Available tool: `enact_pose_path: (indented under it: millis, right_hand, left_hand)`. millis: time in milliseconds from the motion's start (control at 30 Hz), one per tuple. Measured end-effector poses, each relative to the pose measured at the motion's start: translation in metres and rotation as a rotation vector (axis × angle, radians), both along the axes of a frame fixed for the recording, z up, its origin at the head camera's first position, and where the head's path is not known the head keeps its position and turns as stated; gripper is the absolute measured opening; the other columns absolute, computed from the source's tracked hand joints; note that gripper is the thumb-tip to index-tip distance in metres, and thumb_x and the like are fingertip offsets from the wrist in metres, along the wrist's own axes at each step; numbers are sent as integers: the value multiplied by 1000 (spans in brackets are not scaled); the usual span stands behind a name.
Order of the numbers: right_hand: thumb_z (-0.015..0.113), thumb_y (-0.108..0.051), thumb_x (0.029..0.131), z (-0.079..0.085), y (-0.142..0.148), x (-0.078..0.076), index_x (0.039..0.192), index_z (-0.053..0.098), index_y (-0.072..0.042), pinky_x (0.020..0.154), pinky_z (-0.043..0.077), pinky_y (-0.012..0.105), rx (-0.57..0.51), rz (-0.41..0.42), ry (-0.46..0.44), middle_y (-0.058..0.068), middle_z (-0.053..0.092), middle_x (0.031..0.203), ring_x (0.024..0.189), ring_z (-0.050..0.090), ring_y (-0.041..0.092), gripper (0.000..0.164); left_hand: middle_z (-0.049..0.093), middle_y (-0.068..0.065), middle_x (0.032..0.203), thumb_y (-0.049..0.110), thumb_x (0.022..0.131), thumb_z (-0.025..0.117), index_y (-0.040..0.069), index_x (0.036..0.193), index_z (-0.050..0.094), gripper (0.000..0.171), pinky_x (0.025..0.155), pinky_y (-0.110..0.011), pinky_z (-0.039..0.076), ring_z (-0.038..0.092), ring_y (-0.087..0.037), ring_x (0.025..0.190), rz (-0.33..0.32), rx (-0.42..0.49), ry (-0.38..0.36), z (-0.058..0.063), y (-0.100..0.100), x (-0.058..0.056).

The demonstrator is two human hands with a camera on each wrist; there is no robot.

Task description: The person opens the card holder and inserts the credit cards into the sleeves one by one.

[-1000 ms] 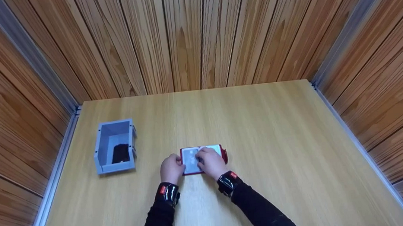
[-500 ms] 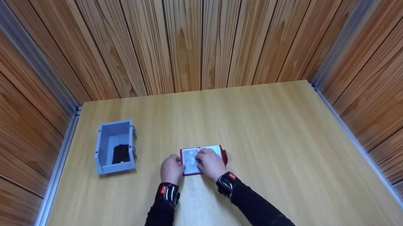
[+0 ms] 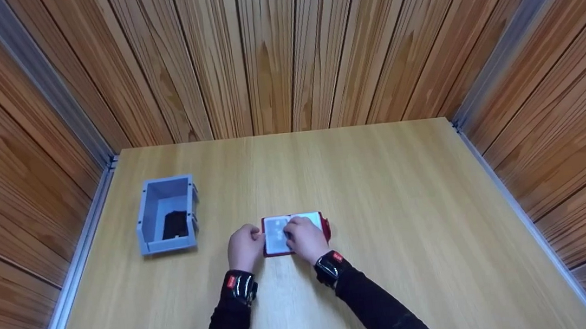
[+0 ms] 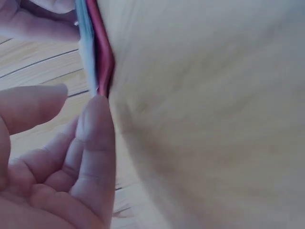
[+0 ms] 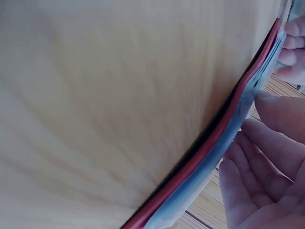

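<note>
A small booklet with a red cover and pale, glossy pages [image 3: 277,236] lies spread on the table in the head view. My left hand [image 3: 244,248] is at its left edge. In the left wrist view one left fingertip [image 4: 97,107] meets the corner of the red cover [image 4: 106,62], while another finger stands apart with a gap between. My right hand [image 3: 307,238] rests over the middle of the pages. The right wrist view has the right thumb tip [image 5: 267,98] against the page edges [image 5: 214,148], other fingertips close below. I cannot tell whether the right fingers pinch a page.
A grey-blue bin [image 3: 170,245] stands on the table [image 3: 384,204] to the left, with a dark object [image 3: 174,224] lying inside. Wood-plank walls [image 3: 270,52] rise at the back and both sides. Metal rails [image 3: 78,269] run along the side edges.
My left hand has shifted slightly left, its fingers drawing back a little from the pages to the booklet's edge. The right hand and the booklet look nearly unmoved.
</note>
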State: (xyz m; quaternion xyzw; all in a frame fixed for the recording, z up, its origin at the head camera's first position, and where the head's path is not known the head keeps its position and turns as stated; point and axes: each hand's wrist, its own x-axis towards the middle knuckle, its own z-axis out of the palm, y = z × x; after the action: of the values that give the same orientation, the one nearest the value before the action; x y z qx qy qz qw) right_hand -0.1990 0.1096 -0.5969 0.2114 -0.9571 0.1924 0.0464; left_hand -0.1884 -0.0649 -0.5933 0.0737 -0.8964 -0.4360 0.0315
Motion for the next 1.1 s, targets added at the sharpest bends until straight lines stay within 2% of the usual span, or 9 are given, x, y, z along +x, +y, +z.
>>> enact_pose_path:
  millis: [267, 400, 533, 667, 833, 967, 1100]
  right_hand:
    - [77, -8, 81, -2, 0, 1, 102, 73, -4, 91, 49, 39, -23, 10, 22, 9, 65, 105, 99, 62, 28, 22]
    - [77, -7, 81, -2, 1, 1, 102, 73, -4, 91, 49, 38, -26, 10, 14, 9, 65, 105, 100, 62, 28, 22]
    - [77, -6, 79, -3, 2, 1, 98, 73, -4, 88, 50, 38, -29, 15, 46, 8, 65, 102, 97, 62, 28, 20]
    - [77, -6, 77, -5, 2, 0, 96, 73, -5, 86, 50, 37, -28, 15, 75, 8, 65, 100, 95, 62, 28, 20]
    - [77, -6, 78, -5, 2, 1, 97, 73, -5, 87, 50, 38, -30, 9, 62, 8, 65, 101, 96, 62, 28, 20]
    - [77, -7, 79, -4, 2, 1, 99, 73, -4, 88, 50, 39, -25, 5, 44, 9, 65, 103, 97, 62, 28, 20]
    - [77, -8, 80, -3, 2, 0, 101, 73, -4, 89, 50, 38, -18, 6, 32, 9, 65, 104, 98, 62, 28, 22]
  left_hand:
    - [68, -11, 96, 11, 93, 65, 1, 108, 70, 18, 79, -42, 51, 64, -27, 89, 109, 22, 32, 30, -20, 4]
    - [69, -13, 93, 8, 93, 65, -1, 103, 70, 15, 78, -44, 50, 64, -29, 86, 147, 9, 147, 44, -36, 8]
    - [69, -16, 88, 5, 91, 65, -3, 99, 71, 13, 77, -46, 50, 64, -31, 82, 202, 2, 280, 53, -53, 11]
    - [69, -16, 85, 5, 90, 66, -3, 96, 72, 12, 75, -46, 49, 63, -31, 79, 274, -6, 350, 59, -70, 13]
    - [68, -17, 87, 7, 92, 64, -2, 97, 70, 12, 73, -45, 46, 62, -32, 80, 365, -12, 312, 62, -91, 10]
    - [67, -18, 91, 11, 95, 60, -2, 98, 68, 15, 76, -46, 45, 61, -33, 84, 433, -38, 239, 62, -104, 6]
    - [63, -18, 98, 11, 98, 56, -2, 105, 66, 18, 82, -46, 45, 57, -33, 92, 464, -54, 142, 61, -116, 0]
